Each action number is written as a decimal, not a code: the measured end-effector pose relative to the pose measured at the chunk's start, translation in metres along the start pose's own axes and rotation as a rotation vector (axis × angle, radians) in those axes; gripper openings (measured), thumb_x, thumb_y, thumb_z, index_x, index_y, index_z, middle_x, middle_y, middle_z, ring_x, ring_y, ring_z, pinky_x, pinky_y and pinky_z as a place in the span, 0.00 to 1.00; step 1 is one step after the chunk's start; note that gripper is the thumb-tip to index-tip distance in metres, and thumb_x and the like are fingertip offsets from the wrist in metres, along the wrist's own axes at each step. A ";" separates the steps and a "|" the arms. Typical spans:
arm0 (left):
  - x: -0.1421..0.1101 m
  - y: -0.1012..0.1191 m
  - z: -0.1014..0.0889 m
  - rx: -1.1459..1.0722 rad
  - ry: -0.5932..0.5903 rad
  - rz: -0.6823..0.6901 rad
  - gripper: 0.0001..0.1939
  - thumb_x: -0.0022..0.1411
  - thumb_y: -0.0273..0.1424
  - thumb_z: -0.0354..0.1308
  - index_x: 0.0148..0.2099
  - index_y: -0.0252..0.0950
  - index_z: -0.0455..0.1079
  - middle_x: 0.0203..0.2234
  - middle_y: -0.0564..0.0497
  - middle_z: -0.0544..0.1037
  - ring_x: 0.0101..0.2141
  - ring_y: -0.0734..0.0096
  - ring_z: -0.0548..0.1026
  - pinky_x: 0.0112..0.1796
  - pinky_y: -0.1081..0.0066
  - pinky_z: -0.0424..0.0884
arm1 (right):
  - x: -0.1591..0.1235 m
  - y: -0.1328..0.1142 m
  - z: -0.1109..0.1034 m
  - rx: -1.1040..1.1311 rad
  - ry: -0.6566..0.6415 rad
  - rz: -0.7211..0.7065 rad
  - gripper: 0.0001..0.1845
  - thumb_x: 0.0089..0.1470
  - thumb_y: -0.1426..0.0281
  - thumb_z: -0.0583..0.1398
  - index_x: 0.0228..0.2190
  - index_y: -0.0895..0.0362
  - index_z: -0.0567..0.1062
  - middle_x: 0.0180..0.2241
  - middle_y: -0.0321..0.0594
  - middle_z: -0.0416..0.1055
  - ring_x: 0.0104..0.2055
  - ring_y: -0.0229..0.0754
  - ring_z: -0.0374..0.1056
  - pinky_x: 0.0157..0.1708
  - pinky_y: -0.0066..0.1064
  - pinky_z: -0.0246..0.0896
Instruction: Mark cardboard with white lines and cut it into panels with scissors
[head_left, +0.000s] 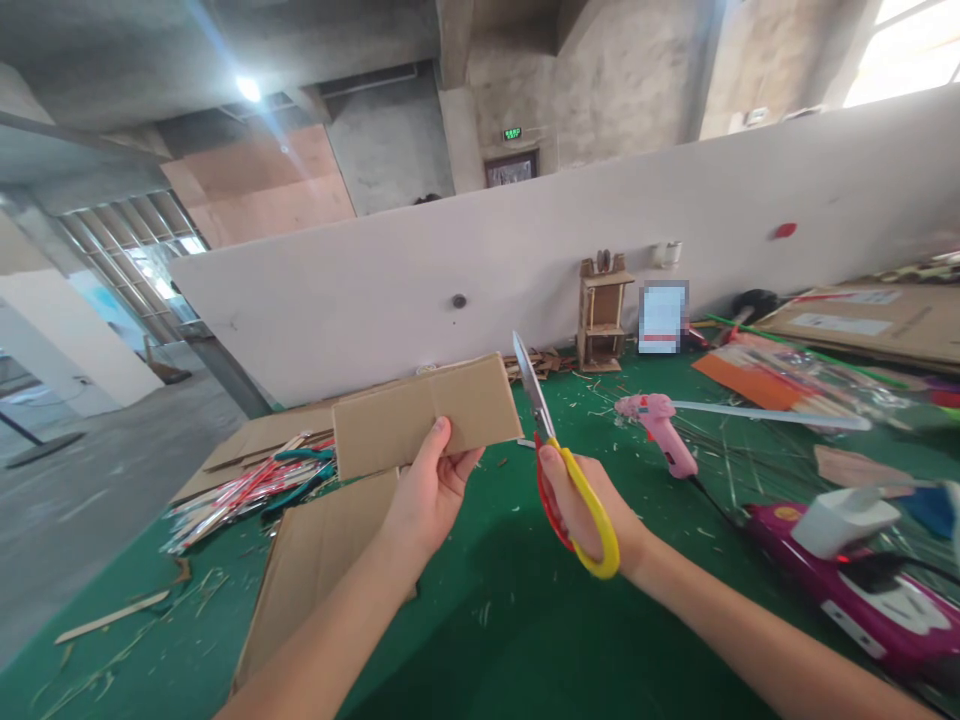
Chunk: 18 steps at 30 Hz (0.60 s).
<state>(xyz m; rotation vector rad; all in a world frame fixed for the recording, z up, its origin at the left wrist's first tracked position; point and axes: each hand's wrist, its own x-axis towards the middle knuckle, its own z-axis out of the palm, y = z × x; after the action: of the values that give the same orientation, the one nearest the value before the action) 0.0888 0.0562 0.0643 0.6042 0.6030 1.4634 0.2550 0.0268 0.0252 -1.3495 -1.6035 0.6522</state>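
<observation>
My left hand (431, 490) is closed on the lower edge of a brown cardboard strip (424, 412) and holds it up above the green table (525, 620). My right hand (581, 505) grips a pair of scissors (559, 465) with yellow and red handles. Their blades point up and away, just right of the strip's right end. The blades look closed or nearly so and do not touch the cardboard.
A pink glue gun (660, 425) lies right of the scissors. Flat cardboard sheets (315, 560) and a bundle of red and white sticks (247, 490) lie at the left. A purple device (862, 580), orange packets (757, 380), a small wooden model (602, 315) and a white partition wall (525, 250) stand beyond.
</observation>
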 end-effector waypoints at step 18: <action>0.031 0.025 -0.029 0.017 0.018 0.111 0.07 0.59 0.25 0.57 0.42 0.33 0.69 0.35 0.48 0.79 0.32 0.71 0.79 0.30 0.75 0.78 | 0.141 -0.014 -0.011 0.023 -0.216 0.506 0.39 0.49 0.38 0.44 0.30 0.62 0.68 0.21 0.48 0.71 0.26 0.50 0.72 0.22 0.39 0.68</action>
<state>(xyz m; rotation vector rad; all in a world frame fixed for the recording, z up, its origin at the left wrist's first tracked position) 0.0512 0.0884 0.0607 0.6471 0.6047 1.5698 0.2596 0.1560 0.0847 -1.7319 -1.4125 1.1477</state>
